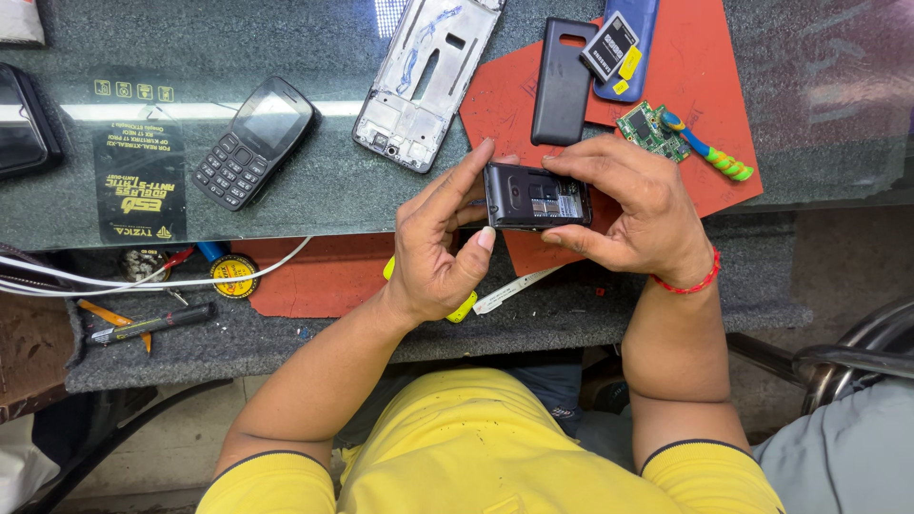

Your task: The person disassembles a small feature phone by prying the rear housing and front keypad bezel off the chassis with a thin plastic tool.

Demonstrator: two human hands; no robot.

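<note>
- Right now I see both hands meeting over the near edge of the desk (286,205), sharing one small black phone body (536,197) with its back off and the battery bay showing.
- My left hand (433,252) has its fingers (466,171) curled onto the phone's left end, thumb pressed against the lower corner; a yellow tool handle (464,306) pokes out under the palm.
- My right hand (633,214) clamps the phone's right end, fingers arched over the top edge and thumb beneath; a red thread band (690,284) circles the wrist.
- Just beyond the right fingers lies a green circuit board (650,130), with a blue and green screwdriver (709,149) touching its far side, both on the red mat (705,86).
- Directly beyond the phone sits a black back cover (562,84), and beside it a battery (609,48) resting on a blue cover (640,29).
- Beyond the left fingers is a silver phone frame (424,81); farther left, well apart, a whole black keypad phone (255,143).
- Left of the left wrist, on the lower shelf, are a black marker (152,324) and white cables (143,282).
</note>
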